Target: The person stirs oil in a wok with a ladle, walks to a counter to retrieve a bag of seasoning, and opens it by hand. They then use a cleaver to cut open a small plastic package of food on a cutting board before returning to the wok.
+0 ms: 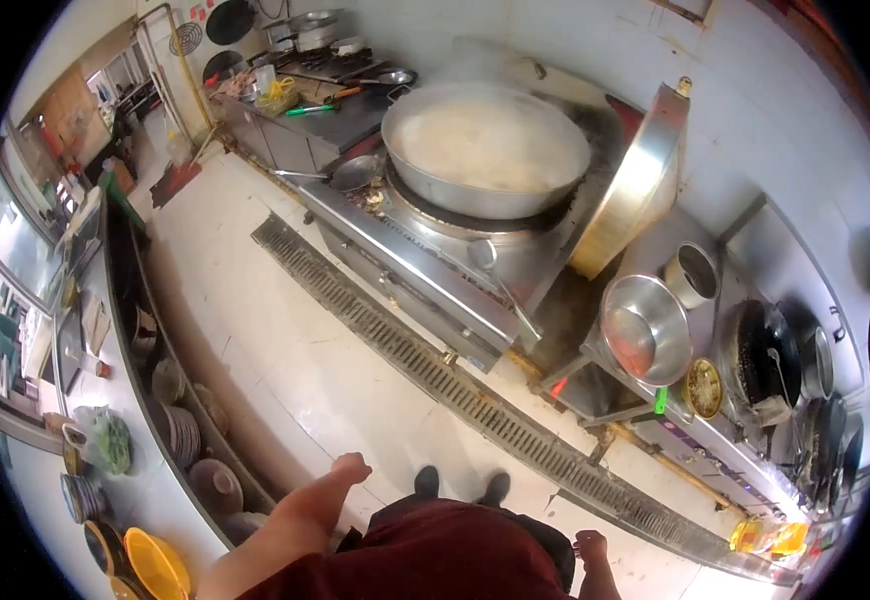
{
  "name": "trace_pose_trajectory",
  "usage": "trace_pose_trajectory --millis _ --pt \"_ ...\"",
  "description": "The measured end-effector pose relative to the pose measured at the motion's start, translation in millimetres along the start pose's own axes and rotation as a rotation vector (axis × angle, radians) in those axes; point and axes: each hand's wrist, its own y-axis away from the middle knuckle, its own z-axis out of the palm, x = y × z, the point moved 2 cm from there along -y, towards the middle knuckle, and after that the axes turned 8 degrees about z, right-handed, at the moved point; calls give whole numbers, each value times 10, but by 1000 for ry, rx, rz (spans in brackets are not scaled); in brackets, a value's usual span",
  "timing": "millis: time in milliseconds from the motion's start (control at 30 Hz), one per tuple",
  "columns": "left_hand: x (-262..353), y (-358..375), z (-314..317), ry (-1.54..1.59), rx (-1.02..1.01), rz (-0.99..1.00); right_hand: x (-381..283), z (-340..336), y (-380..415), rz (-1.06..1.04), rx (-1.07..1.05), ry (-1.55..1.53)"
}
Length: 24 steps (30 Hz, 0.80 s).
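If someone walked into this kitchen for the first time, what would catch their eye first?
Probably the huge steaming pot on the stove, filled with something pale and cloudy. Next, perhaps, the shiny steel bowl to the right of the stove, then the long slotted drain running across the pale floor in front of it.

High head view — forward-down, well above floor
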Motion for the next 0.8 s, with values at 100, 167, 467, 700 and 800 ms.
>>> trace_pose_trajectory --millis 100,167,467,700,800 --pt "135 -74 31 -55 43 39 247 -120 -70 33 9 -28" --pt "288 -171 42 -126 64 98 386 -227 -123 20 27 -55" --pt "2120 39 332 -141 136 174 2116 -1328 -1313 -132 -34 501" --pt "4046 466 1327 -202 59 453 2767 -2551 -963 -204 88 403" --pt "4728 652 1500 -237 47 553 2940 -2901 -1162 -77 64 -6"
